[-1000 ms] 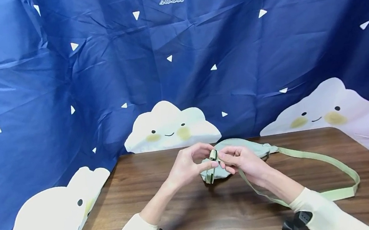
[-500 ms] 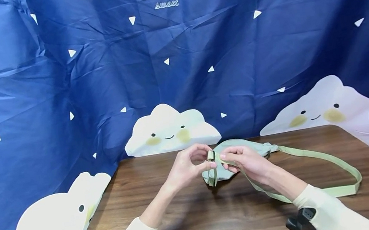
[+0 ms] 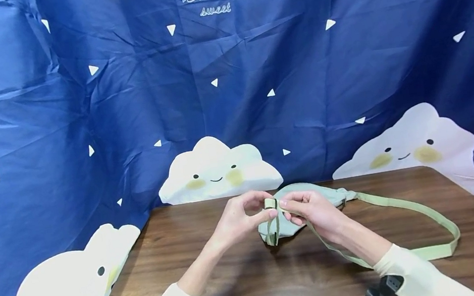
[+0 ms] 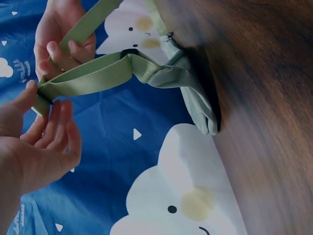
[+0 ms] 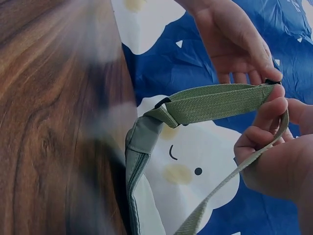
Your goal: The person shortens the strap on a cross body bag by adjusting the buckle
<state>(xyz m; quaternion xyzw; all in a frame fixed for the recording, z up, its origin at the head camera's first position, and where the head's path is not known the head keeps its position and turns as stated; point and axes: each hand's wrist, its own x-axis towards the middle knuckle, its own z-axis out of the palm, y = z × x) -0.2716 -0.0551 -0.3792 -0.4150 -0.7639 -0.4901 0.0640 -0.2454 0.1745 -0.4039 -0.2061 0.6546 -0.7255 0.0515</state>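
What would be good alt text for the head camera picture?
A person's left hand and right hand pinch a green strap near its dark buckle; the attached pale bag lies behind on a wooden table, before a blue cloud-printed cloth.

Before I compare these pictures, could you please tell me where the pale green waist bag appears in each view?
Head: waist bag right of centre, lower half, partly behind the right hand.
Left wrist: waist bag right of centre, mostly upper half.
Right wrist: waist bag lower left, cut by the bottom edge.
Shared landmark: the green webbing strap.
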